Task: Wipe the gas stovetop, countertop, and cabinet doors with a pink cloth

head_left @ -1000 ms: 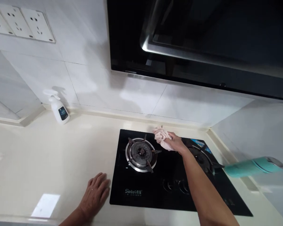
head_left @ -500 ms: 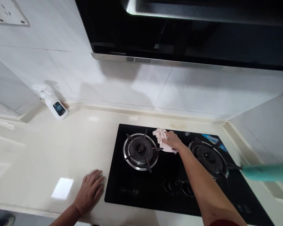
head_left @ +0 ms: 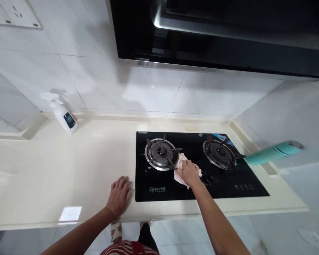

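My right hand (head_left: 189,172) presses a pale pink cloth (head_left: 181,177) against the black glass gas stove (head_left: 170,194), with its fingers closed over the cloth. The cloth lies just right of the left burner (head_left: 161,153) and beside a control knob (head_left: 206,179); part of it is hidden under the hand. The right burner (head_left: 219,153) sits farther right. My left hand (head_left: 119,195) rests flat on the cream countertop (head_left: 95,156), fingers stretched out, a little left of the stove's edge. It holds nothing.
A white spray bottle (head_left: 65,115) stands at the back left near the tiled wall (head_left: 103,88). A teal bottle (head_left: 275,153) is right of the stove. The black range hood (head_left: 218,39) overhangs from above. The counter's front edge (head_left: 172,216) runs below, over the floor.
My right hand has drawn the cloth from the back of the stove toward its front, near the knobs. The view has shifted; my left hand still rests on the counter.
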A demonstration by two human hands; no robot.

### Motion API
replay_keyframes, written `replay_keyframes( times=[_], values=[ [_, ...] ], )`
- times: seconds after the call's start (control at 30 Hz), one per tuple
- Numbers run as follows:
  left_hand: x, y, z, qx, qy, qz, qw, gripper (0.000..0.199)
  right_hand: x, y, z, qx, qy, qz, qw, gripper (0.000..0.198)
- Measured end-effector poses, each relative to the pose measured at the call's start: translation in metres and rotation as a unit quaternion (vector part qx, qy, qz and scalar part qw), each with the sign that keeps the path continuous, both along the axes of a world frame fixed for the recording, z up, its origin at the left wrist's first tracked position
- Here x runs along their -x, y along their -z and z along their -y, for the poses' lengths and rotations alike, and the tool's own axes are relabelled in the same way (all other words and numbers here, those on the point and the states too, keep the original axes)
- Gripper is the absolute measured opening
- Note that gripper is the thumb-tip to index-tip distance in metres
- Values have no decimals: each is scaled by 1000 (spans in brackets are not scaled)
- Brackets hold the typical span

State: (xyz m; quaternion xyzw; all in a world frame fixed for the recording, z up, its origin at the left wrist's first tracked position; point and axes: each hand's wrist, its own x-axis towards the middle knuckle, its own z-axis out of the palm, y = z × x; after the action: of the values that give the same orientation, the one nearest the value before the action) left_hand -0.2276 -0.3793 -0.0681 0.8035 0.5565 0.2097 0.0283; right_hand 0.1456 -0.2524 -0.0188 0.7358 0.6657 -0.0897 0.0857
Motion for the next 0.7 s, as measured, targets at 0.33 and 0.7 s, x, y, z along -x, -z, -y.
replay_keyframes(
  times=[0.33,0.7],
  values=[
    [5,6,0,32,27,139,989,25,68,3,74,-101,19,2,995,44],
    [36,2,39,79,1,328,941,26,213,5,146,-128,-20,-198,972,36]
  ],
)
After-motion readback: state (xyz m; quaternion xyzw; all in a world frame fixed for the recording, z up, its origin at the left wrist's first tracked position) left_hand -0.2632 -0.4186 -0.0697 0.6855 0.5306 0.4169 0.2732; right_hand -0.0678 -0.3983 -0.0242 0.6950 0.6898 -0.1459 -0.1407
